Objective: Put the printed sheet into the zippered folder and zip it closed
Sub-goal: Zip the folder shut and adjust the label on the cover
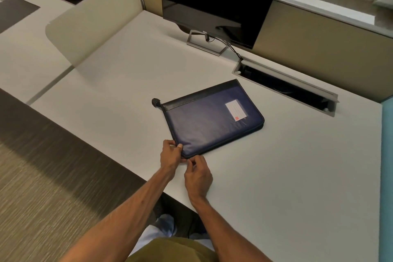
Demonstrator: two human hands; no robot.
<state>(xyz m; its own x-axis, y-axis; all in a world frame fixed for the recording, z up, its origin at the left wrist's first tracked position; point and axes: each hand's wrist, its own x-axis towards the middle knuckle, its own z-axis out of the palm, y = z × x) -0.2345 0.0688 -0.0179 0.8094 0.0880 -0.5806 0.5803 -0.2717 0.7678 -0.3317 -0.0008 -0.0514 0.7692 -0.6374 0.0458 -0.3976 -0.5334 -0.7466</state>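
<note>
A dark blue zippered folder [210, 119] with a black spine strip and a small white label lies flat and closed on the white desk [297, 166]. My left hand [171, 153] grips its near left corner, thumb on top. My right hand [197, 173] sits just below that corner with fingers curled, pinching at the folder's edge; the zipper pull itself is hidden under the fingers. No printed sheet is in sight.
A black monitor [219, 0] on a metal stand sits at the back, its cable running to an open cable tray [285, 87] behind the folder. A beige divider [91, 21] rises at the left. The desk edge and carpet [42, 176] lie to my left.
</note>
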